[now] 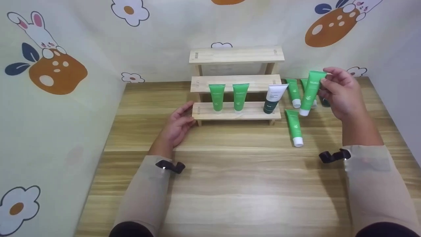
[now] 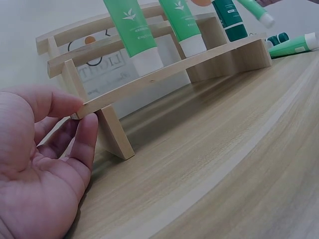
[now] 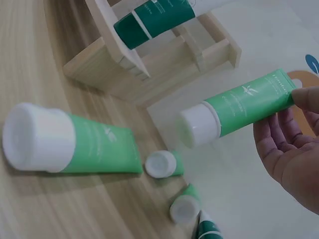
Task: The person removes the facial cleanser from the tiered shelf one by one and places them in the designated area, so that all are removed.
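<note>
A three-step wooden display rack (image 1: 236, 113) stands at the back of the table. My left hand (image 1: 177, 126) pinches the left end of its lowest step; in the left wrist view the thumb lies above the board and a finger (image 2: 85, 139) below it. Two green tubes (image 1: 217, 98) (image 1: 240, 98) and a white tube with a dark green lower part (image 1: 275, 98) stand cap-down on that step. Right of the rack, my right hand (image 1: 343, 93) pinches another green tube (image 3: 249, 103) near its flat end, white cap pointing down, held above the table.
On the table right of the rack lies a green tube (image 1: 294, 127). Behind it are another green tube (image 1: 293, 93), one partly hidden by the held tube, and a dark green-capped tube (image 1: 325, 102) beside my right hand. A patterned cloth (image 1: 158, 49) hangs behind the rack.
</note>
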{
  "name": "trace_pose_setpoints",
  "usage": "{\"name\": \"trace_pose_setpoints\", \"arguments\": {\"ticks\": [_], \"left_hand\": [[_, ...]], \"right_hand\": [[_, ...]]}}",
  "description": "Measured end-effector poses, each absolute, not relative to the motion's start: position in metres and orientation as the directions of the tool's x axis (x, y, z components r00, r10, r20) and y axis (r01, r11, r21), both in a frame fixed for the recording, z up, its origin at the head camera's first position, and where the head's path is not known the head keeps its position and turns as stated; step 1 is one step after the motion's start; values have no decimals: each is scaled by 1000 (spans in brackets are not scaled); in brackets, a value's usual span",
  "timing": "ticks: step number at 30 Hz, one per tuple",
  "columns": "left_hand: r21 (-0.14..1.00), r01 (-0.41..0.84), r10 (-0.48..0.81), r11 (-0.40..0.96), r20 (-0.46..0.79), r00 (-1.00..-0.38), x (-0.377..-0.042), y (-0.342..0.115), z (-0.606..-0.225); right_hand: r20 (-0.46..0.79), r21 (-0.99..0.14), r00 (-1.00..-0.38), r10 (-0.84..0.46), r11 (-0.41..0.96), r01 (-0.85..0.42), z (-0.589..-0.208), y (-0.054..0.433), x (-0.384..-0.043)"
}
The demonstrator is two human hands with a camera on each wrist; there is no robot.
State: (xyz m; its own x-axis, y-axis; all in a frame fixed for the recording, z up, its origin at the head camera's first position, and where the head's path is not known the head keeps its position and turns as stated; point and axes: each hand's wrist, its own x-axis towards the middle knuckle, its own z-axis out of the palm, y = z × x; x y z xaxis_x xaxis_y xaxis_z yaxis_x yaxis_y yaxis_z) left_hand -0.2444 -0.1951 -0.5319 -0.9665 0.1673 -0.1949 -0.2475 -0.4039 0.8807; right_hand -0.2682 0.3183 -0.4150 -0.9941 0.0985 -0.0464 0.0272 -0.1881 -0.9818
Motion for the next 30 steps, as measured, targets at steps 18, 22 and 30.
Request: {"name": "trace_pose_setpoints", "arguments": {"ticks": [18, 22, 30], "left_hand": [[882, -245, 162, -403, -195, -967, -244, -195, -532], [879, -237, 168, -414, -182, -969, -244, -196, -532], [874, -233, 178, -425, -172, -969, -244, -196, -533]], "right_hand": [[-143, -952, -987, 78, -283, 116, -471, 345, -257], [-165, -935, -983, 81, -331, 129, -480, 348, -258], [-170, -949, -980, 102, -284, 135, -494, 356, -256]]}}
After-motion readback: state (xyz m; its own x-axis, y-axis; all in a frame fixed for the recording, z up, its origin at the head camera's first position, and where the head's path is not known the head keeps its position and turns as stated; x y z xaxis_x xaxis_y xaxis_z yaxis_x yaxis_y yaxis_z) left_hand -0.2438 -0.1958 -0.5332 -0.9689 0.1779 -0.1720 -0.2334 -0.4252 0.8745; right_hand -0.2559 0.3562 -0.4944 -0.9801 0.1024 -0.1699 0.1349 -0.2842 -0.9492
